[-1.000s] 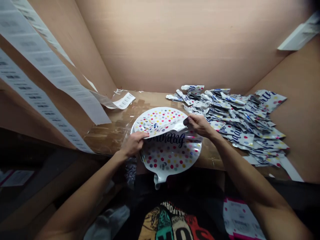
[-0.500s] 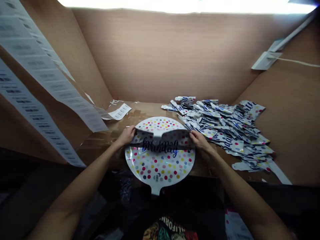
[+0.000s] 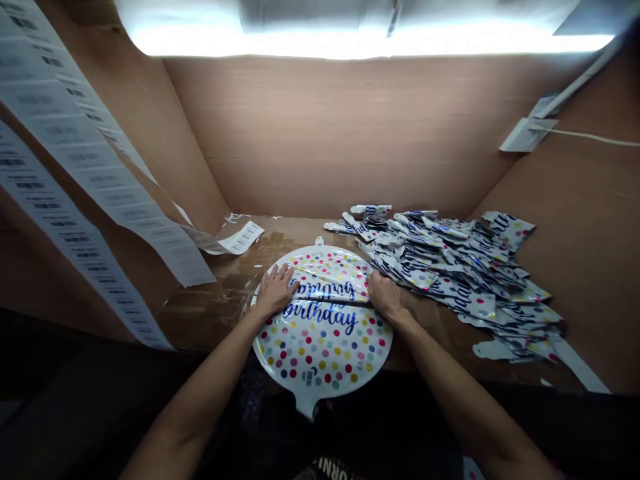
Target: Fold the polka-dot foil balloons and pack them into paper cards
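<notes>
A flat, uninflated foil balloon (image 3: 325, 353), white with coloured dots and blue "birthday" lettering, lies in front of me. A folded-over flap crosses its upper half, with more lettering upside down on it. Its tail points toward me, and a small tab sticks out at the far edge. My left hand (image 3: 276, 291) rests flat on the flap's left side, fingers spread. At the right end of the fold, my right hand (image 3: 384, 293) is closed with its fingers curled against the foil; the fingertips are partly hidden.
A heap of folded dotted balloons (image 3: 450, 267) covers the right side of the cardboard surface (image 3: 200, 310). Long strips of barcode labels (image 3: 95, 167) hang at the left, one end curling onto the surface. Cardboard walls (image 3: 340, 133) enclose the back and sides, under a bright lamp (image 3: 320, 45).
The raised flap now lies flat on the balloon. My left hand has moved from gripping its edge to lying flat on it; my right hand has come slightly inward and down.
</notes>
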Demonstrator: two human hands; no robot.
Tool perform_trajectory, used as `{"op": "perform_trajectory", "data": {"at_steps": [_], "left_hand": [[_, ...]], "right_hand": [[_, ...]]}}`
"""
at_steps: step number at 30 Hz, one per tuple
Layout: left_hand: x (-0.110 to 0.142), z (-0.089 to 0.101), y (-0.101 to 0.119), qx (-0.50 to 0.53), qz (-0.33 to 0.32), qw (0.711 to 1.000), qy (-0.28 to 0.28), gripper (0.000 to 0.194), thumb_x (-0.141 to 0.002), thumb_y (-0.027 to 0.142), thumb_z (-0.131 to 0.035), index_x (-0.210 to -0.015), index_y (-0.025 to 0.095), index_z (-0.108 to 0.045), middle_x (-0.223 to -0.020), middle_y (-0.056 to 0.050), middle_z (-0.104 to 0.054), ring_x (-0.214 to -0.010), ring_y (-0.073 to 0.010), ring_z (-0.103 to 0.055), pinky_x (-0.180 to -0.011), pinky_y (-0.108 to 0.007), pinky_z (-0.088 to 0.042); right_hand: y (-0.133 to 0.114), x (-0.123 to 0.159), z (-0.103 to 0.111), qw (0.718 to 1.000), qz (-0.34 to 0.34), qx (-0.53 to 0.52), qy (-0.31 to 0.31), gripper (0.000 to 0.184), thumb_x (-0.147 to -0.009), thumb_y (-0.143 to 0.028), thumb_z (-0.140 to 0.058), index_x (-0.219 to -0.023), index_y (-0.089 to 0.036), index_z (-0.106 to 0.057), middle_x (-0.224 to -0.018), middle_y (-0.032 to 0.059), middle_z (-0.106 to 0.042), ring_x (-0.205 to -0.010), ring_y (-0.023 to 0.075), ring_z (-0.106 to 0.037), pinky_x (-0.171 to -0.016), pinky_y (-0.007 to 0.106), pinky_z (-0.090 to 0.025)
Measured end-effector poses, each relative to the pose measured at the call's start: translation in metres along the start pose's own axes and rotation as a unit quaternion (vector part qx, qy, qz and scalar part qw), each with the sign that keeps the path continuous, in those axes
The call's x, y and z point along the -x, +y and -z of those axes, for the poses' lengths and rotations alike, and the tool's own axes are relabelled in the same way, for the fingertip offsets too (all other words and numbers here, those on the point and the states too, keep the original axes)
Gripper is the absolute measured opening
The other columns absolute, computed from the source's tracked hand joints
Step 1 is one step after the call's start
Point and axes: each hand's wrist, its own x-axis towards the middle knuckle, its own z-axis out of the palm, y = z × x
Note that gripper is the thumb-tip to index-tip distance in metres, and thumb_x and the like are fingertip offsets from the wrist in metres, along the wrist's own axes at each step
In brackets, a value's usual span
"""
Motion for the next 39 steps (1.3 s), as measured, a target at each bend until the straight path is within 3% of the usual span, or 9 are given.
{"op": "perform_trajectory", "data": {"at_steps": [6, 9, 16, 21, 23, 26, 30, 34, 39], "left_hand": [[-0.003, 0.002, -0.016, 0.02, 0.028, 0.999, 0.002, 0.066, -0.102, 0.058, -0.038, -0.155, 0.021, -0.045, -0.169, -0.013, -0.032, -0.157, -0.0346, -0.021, -0.125, -0.054, -0.013], [-0.01, 0.011, 0.008, 0.039, 0.041, 0.998, 0.005, 0.064, -0.101, 0.061, -0.037, -0.144, 0.018, -0.057, -0.162, -0.019, -0.041, -0.151, -0.0411, -0.029, -0.12, -0.062, -0.02], [-0.017, 0.019, 0.127, 0.032, -0.051, 0.983, -0.175, 0.082, -0.057, 0.074, -0.081, -0.111, 0.014, -0.071, -0.129, -0.025, -0.062, -0.122, -0.0437, -0.055, -0.097, -0.047, -0.047], [-0.003, 0.036, 0.147, 0.11, -0.093, 0.956, -0.255, 0.033, -0.075, 0.048, -0.075, -0.088, 0.017, -0.071, -0.096, -0.011, -0.073, -0.086, -0.0288, -0.068, -0.071, -0.032, -0.05], [0.005, 0.054, 0.149, 0.138, -0.151, 0.952, -0.228, 0.017, -0.084, 0.036, -0.066, -0.09, 0.021, -0.069, -0.089, -0.006, -0.073, -0.08, -0.0238, -0.068, -0.07, -0.029, -0.049], [0.023, 0.091, 0.154, 0.096, -0.24, 0.962, -0.088, 0.012, -0.092, 0.024, -0.056, -0.096, 0.022, -0.067, -0.092, -0.007, -0.072, -0.085, -0.0233, -0.066, -0.076, -0.03, -0.05], [0.064, 0.122, 0.15, 0.03, -0.354, 0.934, 0.028, 0.024, -0.102, 0.019, -0.042, -0.105, 0.022, -0.065, -0.109, -0.011, -0.071, -0.099, -0.0247, -0.066, -0.087, -0.036, -0.053], [0.108, 0.086, 0.117, 0.022, -0.427, 0.904, 0.008, 0.025, -0.101, 0.013, -0.041, -0.11, 0.022, -0.063, -0.13, -0.012, -0.067, -0.121, -0.0277, -0.062, -0.098, -0.041, -0.053], [0.118, 0.021, 0.068, 0.106, -0.384, 0.916, -0.049, 0.022, -0.095, 0.011, -0.047, -0.109, 0.021, -0.061, -0.128, -0.012, -0.069, -0.122, -0.0273, -0.061, -0.102, -0.044, -0.052]], "right_hand": [[0.092, 0.045, 0.015, 0.994, -0.003, 0.098, 0.047, 0.035, -0.107, -0.04, -0.041, -0.114, -0.015, -0.064, -0.085, 0.0161, -0.074, -0.079, 0.0281, -0.073, -0.067, 0.031, -0.045], [0.135, 0.092, 0.016, 0.993, 0.023, 0.111, 0.041, 0.03, -0.106, -0.042, -0.045, -0.109, -0.019, -0.064, -0.08, 0.0117, -0.073, -0.072, 0.0266, -0.072, -0.062, 0.029, -0.039], [0.124, 0.151, 0.01, 0.994, -0.001, 0.107, 0.029, 0.03, -0.108, -0.04, -0.04, -0.104, -0.019, -0.061, -0.074, 0.0105, -0.071, -0.066, 0.0246, -0.07, -0.06, 0.028, -0.038], [0.118, 0.138, 0.023, 0.994, 0.02, 0.076, 0.073, 0.029, -0.102, -0.041, -0.052, -0.114, -0.016, -0.06, -0.094, 0.0163, -0.073, -0.091, 0.0321, -0.072, -0.081, 0.039, -0.049], [0.113, 0.122, 0.047, 0.988, 0.089, 0.031, 0.126, 0.046, -0.097, -0.043, -0.061, -0.132, -0.014, -0.054, -0.124, 0.0221, -0.068, -0.117, 0.0362, -0.064, -0.098, 0.046, -0.046], [0.093, 0.097, 0.103, 0.96, 0.218, -0.031, 0.175, 0.076, -0.091, -0.042, -0.069, -0.154, -0.015, -0.036, -0.157, 0.023, -0.043, -0.143, 0.0376, -0.043, -0.115, 0.052, -0.034], [0.066, 0.096, 0.15, 0.907, 0.402, -0.044, 0.117, 0.036, -0.1, -0.022, -0.053, -0.136, -0.022, -0.057, -0.148, 0.0129, -0.057, -0.136, 0.0289, -0.052, -0.122, 0.051, -0.025], [0.064, 0.13, 0.095, 0.877, 0.475, -0.038, 0.054, 0.025, -0.1, -0.015, -0.049, -0.113, -0.021, -0.069, -0.133, 0.0131, -0.068, -0.121, 0.0284, -0.063, -0.11, 0.049, -0.042], [0.087, 0.155, 0.005, 0.89, 0.446, -0.096, 0.022, 0.03, -0.091, -0.008, -0.052, -0.112, -0.018, -0.07, -0.132, 0.0152, -0.068, -0.126, 0.031, -0.06, -0.102, 0.048, -0.046]]}}
